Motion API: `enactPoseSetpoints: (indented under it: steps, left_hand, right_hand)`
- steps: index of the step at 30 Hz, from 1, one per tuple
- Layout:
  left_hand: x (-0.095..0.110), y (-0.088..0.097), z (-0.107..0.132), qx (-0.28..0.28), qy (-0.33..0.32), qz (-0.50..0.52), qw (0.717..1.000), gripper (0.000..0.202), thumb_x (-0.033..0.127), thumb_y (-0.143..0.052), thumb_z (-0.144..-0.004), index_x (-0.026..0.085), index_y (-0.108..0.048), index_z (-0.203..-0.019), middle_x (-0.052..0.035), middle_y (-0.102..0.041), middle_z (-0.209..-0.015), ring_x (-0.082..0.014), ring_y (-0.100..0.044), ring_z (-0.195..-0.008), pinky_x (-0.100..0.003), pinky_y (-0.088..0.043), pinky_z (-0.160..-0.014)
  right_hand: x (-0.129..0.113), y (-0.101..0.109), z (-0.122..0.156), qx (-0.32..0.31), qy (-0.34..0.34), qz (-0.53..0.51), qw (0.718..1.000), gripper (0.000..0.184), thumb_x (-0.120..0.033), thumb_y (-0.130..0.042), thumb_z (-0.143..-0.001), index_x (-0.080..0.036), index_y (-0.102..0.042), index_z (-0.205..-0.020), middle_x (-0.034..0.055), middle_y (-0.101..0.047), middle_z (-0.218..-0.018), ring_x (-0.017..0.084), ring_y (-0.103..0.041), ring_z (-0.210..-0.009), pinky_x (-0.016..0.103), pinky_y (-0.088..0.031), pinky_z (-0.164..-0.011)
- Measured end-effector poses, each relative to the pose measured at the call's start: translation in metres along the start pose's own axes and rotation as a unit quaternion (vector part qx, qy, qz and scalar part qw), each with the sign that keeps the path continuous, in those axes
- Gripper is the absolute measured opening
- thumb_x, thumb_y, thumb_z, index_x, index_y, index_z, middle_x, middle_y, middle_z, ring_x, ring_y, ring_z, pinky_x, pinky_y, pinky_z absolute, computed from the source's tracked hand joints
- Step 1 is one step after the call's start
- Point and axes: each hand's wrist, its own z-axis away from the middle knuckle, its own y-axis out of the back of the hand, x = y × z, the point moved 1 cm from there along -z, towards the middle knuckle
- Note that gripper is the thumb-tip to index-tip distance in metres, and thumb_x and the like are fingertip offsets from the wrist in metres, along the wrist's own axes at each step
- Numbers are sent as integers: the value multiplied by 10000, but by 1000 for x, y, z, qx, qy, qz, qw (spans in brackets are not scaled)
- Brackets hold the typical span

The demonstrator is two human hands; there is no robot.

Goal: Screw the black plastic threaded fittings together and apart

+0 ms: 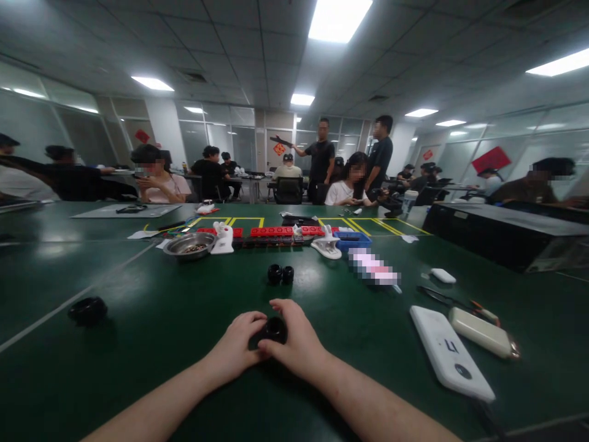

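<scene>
Between my two hands, low over the green table, is a black, round, hollow part with a hole in its top. My left hand curls around its left side, and my right hand grips it from the right with thumb in front and fingers behind. Just beyond them stand two similar black round parts, side by side. Another black ribbed piece lies far to the left. What exactly the held part is cannot be made out.
A metal bowl of small pieces, white clip-like stands, red strips and a blue tray line the middle. On the right lie a white device, a cream power bank and a black box. People sit beyond.
</scene>
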Motion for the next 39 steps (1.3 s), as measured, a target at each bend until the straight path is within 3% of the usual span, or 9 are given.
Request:
enactPoseSetpoints:
  steps: [3,7,10,14,20,27,32,35,39]
  left_hand:
    - [0,1,0,-4,0,5,1000,395,411,-576,-698,255,-566,-1061,-55,-485,-1170,-268,-409,-1110,-433,-325,-954]
    - [-3,-2,-2,4,-6,-5,1000,399,387,-579,-700,248,-559,-1073,-55,-485,-1181,-265,-404,-1121,-430,-319,-964]
    - [-5,-3,-3,5,-3,-20,1000,402,388,-592,-688,241,-566,-1062,-54,-494,-1173,-263,-411,-1113,-421,-328,-960]
    - [-2,-2,-2,4,-7,-23,1000,382,420,-567,-707,265,-567,-1056,-44,-501,-1162,-263,-426,-1099,-426,-343,-945]
    - [-2,-2,-2,3,-2,-20,1000,387,413,-569,-703,250,-566,-1054,-55,-489,-1176,-280,-402,-1119,-451,-317,-960]
    - [-8,-6,-4,2,-1,-21,1000,416,430,-565,-708,238,-547,-1076,-62,-482,-1175,-268,-401,-1118,-439,-321,-961]
    - [-6,-6,-3,-2,-3,-18,1000,387,445,-554,-717,276,-555,-1065,-41,-482,-1178,-273,-405,-1115,-451,-330,-950]
    - [-7,-6,-4,3,-8,-29,1000,380,412,-557,-722,268,-552,-1074,-45,-479,-1189,-272,-395,-1123,-447,-316,-960]
    - [-11,-9,-5,4,-15,-38,999,361,378,-562,-724,268,-559,-1068,-46,-484,-1176,-267,-394,-1118,-443,-304,-963]
  right_hand:
    - [-1,2,-1,-12,-15,7,1000,490,-185,-651,-629,-186,-468,-1083,54,-527,-1011,198,-492,-968,350,-406,-857]
    - [-2,5,1,-44,20,-16,999,572,-101,-565,-657,-199,-383,-1190,56,-507,-1105,175,-468,-1036,329,-372,-911]
    - [-1,7,1,-22,24,2,999,598,-159,-618,-637,-198,-387,-1188,66,-473,-1158,199,-434,-1080,352,-356,-926]
    - [1,5,-2,-14,-17,29,999,517,-247,-671,-620,-191,-464,-1090,56,-522,-1035,208,-491,-972,357,-407,-852]
    - [0,5,0,-41,-8,0,999,470,-131,-574,-650,-201,-453,-1099,41,-542,-1027,182,-509,-963,328,-412,-859]
    - [-4,10,1,51,-2,8,999,556,-243,-621,-655,-189,-403,-1164,72,-492,-1110,209,-461,-1038,365,-379,-893]
    - [-2,7,-1,1,-1,45,999,424,-203,-609,-661,-194,-485,-1067,45,-553,-964,201,-502,-933,361,-397,-847]
    - [-3,7,1,-12,36,32,999,515,-102,-543,-651,-191,-425,-1144,46,-547,-1025,188,-478,-1002,368,-333,-926]
    - [-3,8,1,12,9,32,999,513,-179,-586,-653,-188,-423,-1140,62,-524,-1045,202,-477,-989,370,-363,-885]
